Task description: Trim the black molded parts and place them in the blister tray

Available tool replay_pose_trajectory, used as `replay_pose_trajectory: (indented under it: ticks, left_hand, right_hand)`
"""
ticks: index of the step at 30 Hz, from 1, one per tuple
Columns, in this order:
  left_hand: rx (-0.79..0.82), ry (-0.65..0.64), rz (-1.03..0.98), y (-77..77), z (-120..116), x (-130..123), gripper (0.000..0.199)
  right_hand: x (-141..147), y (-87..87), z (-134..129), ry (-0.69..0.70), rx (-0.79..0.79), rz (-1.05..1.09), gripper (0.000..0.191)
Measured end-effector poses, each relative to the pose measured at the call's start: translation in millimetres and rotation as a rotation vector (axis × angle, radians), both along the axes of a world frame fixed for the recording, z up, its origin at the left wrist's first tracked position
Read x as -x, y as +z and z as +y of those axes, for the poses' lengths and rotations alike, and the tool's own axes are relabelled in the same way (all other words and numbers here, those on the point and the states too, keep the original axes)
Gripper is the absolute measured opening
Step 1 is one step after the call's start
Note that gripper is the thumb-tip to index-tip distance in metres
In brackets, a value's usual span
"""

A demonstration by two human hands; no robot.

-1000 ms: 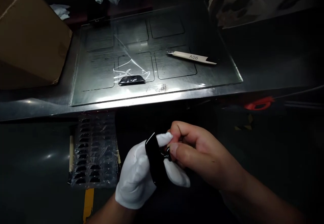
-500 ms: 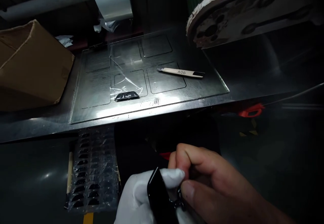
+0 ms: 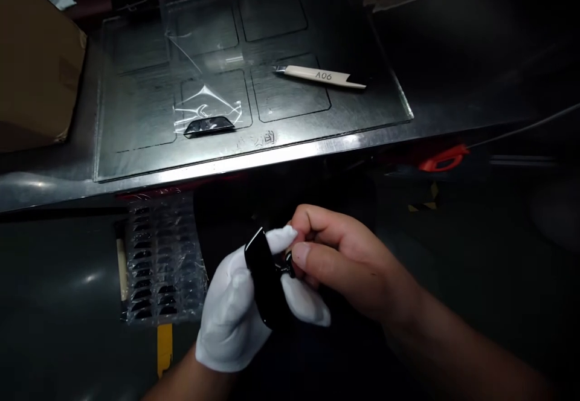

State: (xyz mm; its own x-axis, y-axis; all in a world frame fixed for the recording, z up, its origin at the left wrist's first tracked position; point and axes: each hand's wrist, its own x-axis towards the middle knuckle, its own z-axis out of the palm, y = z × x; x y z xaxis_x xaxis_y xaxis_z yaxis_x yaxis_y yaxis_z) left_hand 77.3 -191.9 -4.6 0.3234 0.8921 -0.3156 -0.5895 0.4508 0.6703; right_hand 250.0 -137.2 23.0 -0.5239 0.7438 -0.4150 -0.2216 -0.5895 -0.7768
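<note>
In its white glove, my left hand (image 3: 229,310) is closed around a glossy black part (image 3: 263,283) with a flat, long face and rounded corners, held tilted below the bench edge. A short black stem with a small loop (image 3: 286,266) sticks out from its side. My bare right hand (image 3: 348,262) pinches at that loop between thumb and forefinger; its fingertips partly hide it. On the bench beyond lies a black trapezoid piece (image 3: 209,125) under clear film. A white-handled knife marked A06 (image 3: 317,76) rests further back.
A clear plate with outlined rectangles (image 3: 290,100) covers the metal bench. A cardboard box (image 3: 40,69) stands at the left. Below the edge is a clear plastic tray (image 3: 190,256) of small black pieces. Red scissor-like handles (image 3: 444,158) sit at the right, by a cord.
My view has tilted down, so the bench and both hands appear higher. The grip on the black part and its loop looks much the same.
</note>
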Motion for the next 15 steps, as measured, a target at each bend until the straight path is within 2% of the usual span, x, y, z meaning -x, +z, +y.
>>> replay_pose_trajectory:
  ticks: [3,9,15]
  left_hand:
    - [-0.063,0.009,-0.081,0.9,1.3,-0.9,0.051]
    - [-0.09,0.025,-0.128,-0.7,5.2,-1.3,0.049]
    - [-0.048,0.011,-0.124,-5.6,2.8,5.2,0.049]
  right_hand:
    - [1.0,-2.5,0.7,-0.008,-0.023,-0.006,0.016]
    - [-0.2,-5.8,4.1,0.009,-0.025,-0.016,0.017]
    - [1.0,-7.7,4.1,0.033,-0.015,0.012,0.02]
